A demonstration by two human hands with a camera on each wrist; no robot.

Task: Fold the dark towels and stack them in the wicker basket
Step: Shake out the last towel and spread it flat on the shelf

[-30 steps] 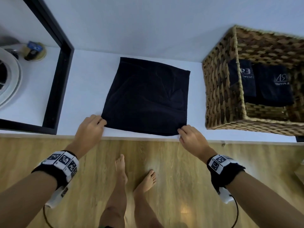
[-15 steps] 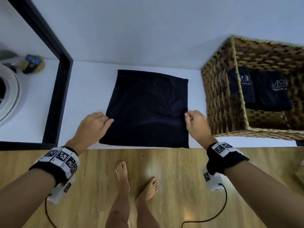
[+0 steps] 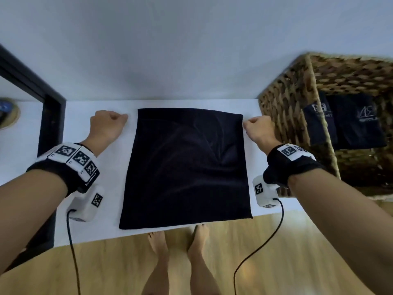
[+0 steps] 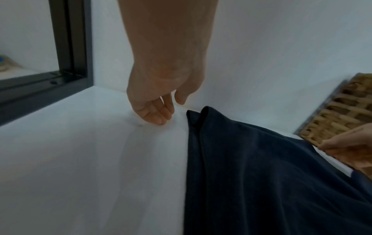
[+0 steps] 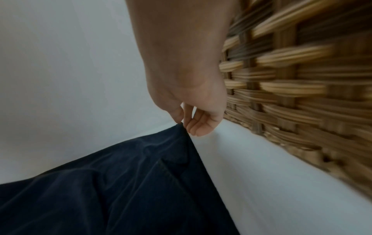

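A dark towel (image 3: 185, 167) lies spread on the white table (image 3: 102, 209), with two layers showing at its far left corner (image 4: 201, 114). My left hand (image 3: 119, 119) hovers just left of that corner, fingers loosely curled (image 4: 159, 120), holding nothing. At the far right corner (image 5: 181, 127) my right hand (image 3: 247, 124) pinches the towel between thumb and fingers, close beside the wicker basket (image 3: 297, 124). Folded dark towels (image 3: 350, 122) with pale logos lie inside the basket.
A black frame (image 3: 51, 128) stands on the table at the left, with a small round object (image 3: 6, 113) beyond it. The wall runs right behind the towel's far edge. Bare feet (image 3: 159, 243) stand on the wooden floor below the table's front edge.
Both hands went from the towel's near corners along its sides to the far corners. The left hand no longer touches the cloth. The towel has stayed in place.
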